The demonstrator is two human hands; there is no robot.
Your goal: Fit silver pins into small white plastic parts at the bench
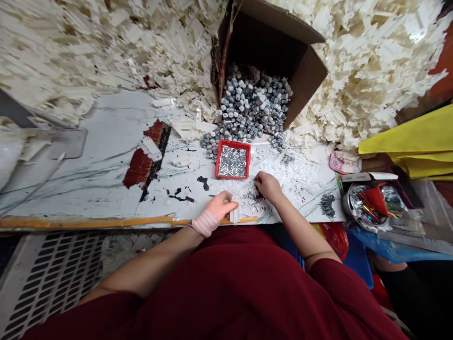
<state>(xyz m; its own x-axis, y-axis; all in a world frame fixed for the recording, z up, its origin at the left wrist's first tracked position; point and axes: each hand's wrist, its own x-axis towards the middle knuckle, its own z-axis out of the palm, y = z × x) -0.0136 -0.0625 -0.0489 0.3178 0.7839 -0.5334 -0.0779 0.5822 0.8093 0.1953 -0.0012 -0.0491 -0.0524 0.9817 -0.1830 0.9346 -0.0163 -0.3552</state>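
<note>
My left hand (pixel 215 212), in a striped orange-and-white glove, is closed around a small white plastic part (pixel 235 213) near the table's front edge. To its right my bare right hand (pixel 268 187) rests on the tabletop with its fingers curled together. What those fingers pinch, if anything, is too small to make out. Between the hands lie loose small metal pins (pixel 254 202) and dark bits. Just beyond them stands a red tray (pixel 216 165) filled with similar shiny pins.
A cardboard box (pixel 307 80) lies on its side, spilling grey-and-white small parts (pixel 247 106). Heaps of cream plastic pieces (pixel 141 42) line the back. At right are a round metal tin (pixel 350 208) and yellow sheets (pixel 417 137). Another person's leg (pixel 389 265) shows lower right.
</note>
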